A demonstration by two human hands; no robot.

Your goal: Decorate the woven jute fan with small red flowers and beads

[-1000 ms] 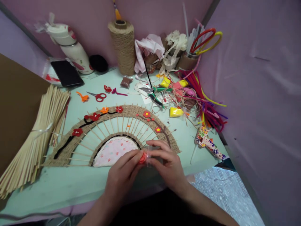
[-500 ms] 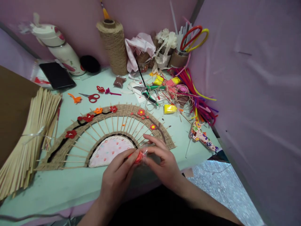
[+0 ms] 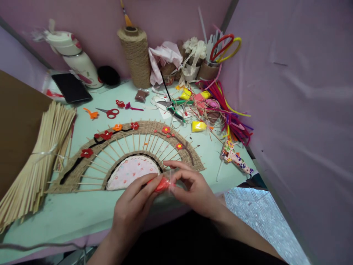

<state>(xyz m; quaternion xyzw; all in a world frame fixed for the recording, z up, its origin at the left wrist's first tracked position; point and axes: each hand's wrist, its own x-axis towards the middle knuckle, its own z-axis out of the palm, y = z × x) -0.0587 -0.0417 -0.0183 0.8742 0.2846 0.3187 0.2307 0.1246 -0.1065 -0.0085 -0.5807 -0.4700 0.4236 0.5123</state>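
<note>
Both hands are closed on a small clear plastic packet of red-orange clay (image 3: 162, 184), held over the table's front edge. My left hand (image 3: 135, 202) pinches its left end between thumb and fingers. At the other end, my right hand (image 3: 194, 189) grips the clear plastic. Just beyond them lies a woven fan (image 3: 142, 127) with thin wooden ribs, a twine band and red and orange flowers. Its half-round centre is covered with pink patterned cloth (image 3: 132, 173), partly hidden behind my left hand.
Bundled wooden strips (image 3: 35, 165) lie at left. Small scissors (image 3: 110, 113), green-handled pliers (image 3: 173, 110) and a yellow clay packet (image 3: 198, 126) sit beyond the fan. A twine spool (image 3: 135, 57) and bottle (image 3: 79, 62) stand behind. At right lies a flowered glue gun (image 3: 234, 158).
More of the red-orange clay packet now shows between my hands. My left hand has shifted slightly left and down. The whole view has tilted a little; the table things lie as before.
</note>
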